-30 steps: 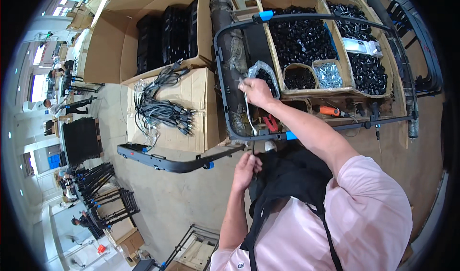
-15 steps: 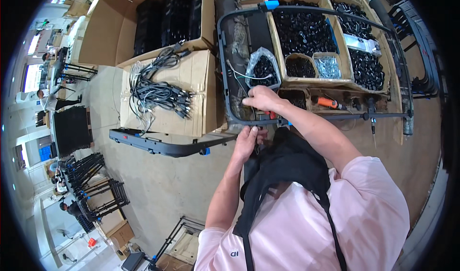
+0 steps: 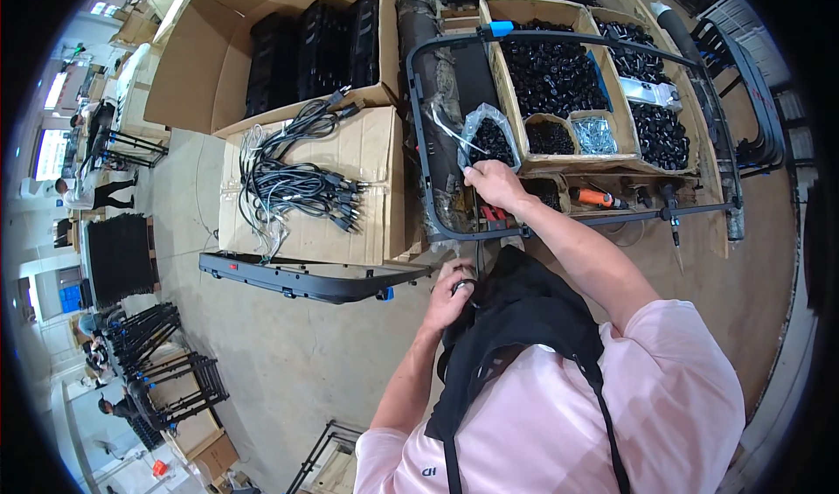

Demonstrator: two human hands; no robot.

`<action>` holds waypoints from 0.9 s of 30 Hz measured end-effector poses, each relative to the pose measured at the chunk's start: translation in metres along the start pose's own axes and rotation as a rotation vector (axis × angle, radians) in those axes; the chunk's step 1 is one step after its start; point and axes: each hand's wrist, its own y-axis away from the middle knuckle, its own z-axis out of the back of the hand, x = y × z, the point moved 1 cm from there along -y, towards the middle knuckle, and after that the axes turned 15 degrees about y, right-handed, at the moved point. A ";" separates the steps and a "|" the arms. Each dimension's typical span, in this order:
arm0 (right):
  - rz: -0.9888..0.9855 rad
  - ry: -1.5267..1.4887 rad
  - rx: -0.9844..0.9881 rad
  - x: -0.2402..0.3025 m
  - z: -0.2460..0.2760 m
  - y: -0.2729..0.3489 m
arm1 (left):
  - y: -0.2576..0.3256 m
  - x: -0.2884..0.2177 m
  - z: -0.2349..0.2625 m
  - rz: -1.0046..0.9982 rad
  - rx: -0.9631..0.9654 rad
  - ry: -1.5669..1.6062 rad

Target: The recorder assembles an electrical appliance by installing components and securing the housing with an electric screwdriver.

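Observation:
A black cable point(image 3: 478, 253) with pale wire ends point(image 3: 453, 132) runs between my hands, across the near left corner of a dark tubular frame point(image 3: 421, 135). My right hand point(image 3: 495, 184) pinches the cable inside the frame, next to a clear plastic bag point(image 3: 489, 135) of small black parts. Nearer my body, beyond the frame's near bar, my left hand point(image 3: 449, 296) is closed around a black length of the cable. Its fingers are slightly blurred. A red-handled tool point(image 3: 494, 217) lies below my right wrist, partly covered by the frame.
Left of the frame, bundled cables point(image 3: 301, 175) lie on a cardboard box point(image 3: 384, 197); an open carton point(image 3: 197, 74) holds black parts. A divided wooden tray point(image 3: 568, 157) contains black fittings and screws. An orange power tool point(image 3: 596, 198) lies nearby. A curved black frame piece point(image 3: 323, 288) juts out left.
My left hand has drawn away from the frame's near bar toward my body with the black cable. My right hand stays near the bag, and the pale wire ends have swung. The view has shifted slightly.

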 end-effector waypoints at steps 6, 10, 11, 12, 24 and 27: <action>0.022 0.000 0.096 0.016 -0.010 -0.006 | -0.009 0.006 -0.008 0.754 0.006 1.323; 0.016 -0.085 0.221 0.022 -0.009 -0.006 | -0.015 0.002 -0.019 0.733 0.087 0.938; 0.026 -0.051 0.211 0.019 -0.006 -0.004 | -0.019 -0.015 -0.020 0.626 0.152 0.894; 0.036 -0.017 0.201 0.015 -0.005 -0.002 | -0.024 -0.027 -0.020 0.519 0.215 0.848; 0.108 -0.028 0.260 0.023 -0.007 -0.003 | -0.055 -0.001 -0.041 0.582 -0.198 1.069; 0.132 0.003 0.284 0.018 -0.008 -0.004 | -0.054 -0.002 -0.047 0.567 -0.260 1.044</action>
